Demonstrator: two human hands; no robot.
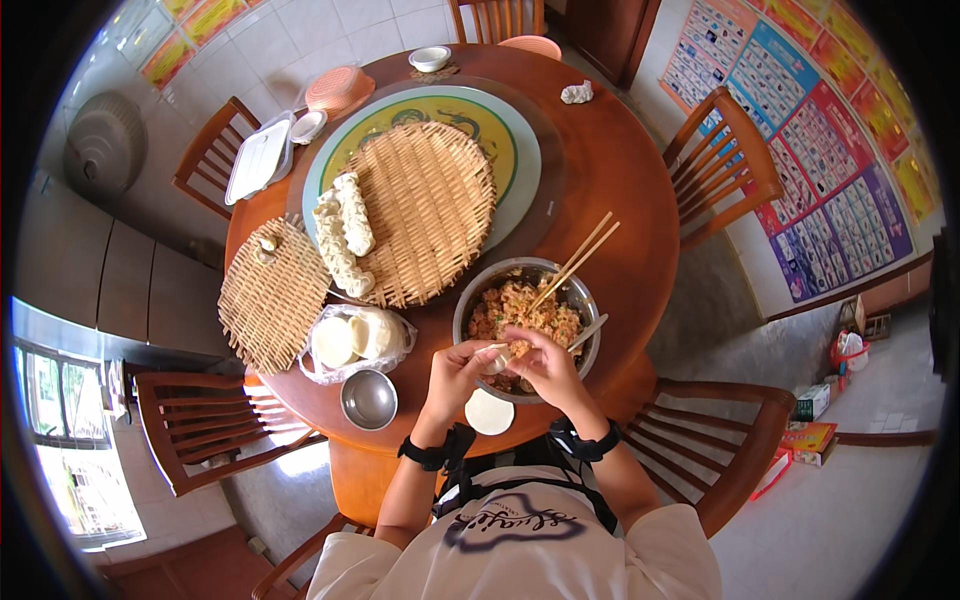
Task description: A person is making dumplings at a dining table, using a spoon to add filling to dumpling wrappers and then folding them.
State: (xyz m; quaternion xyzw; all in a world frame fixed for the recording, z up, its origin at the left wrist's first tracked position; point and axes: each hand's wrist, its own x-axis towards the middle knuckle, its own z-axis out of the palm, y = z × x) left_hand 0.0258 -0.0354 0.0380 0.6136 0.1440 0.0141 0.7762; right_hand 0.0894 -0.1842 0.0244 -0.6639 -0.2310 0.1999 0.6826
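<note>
A partly folded dumpling is pinched between the fingertips of my left hand. The fingers of my right hand meet it from the other side. Both hands are over the near rim of a steel bowl of minced filling. A pair of chopsticks and a pale-handled utensil stand in the filling. Below my hands, a round dough wrapper lies flat at the table's edge. To the left, a plastic bag holds a stack of wrappers.
Rows of folded dumplings line the left side of a large woven tray on the turntable. A smaller woven mat and an empty-looking metal bowl are on my left. Wooden chairs surround the round table.
</note>
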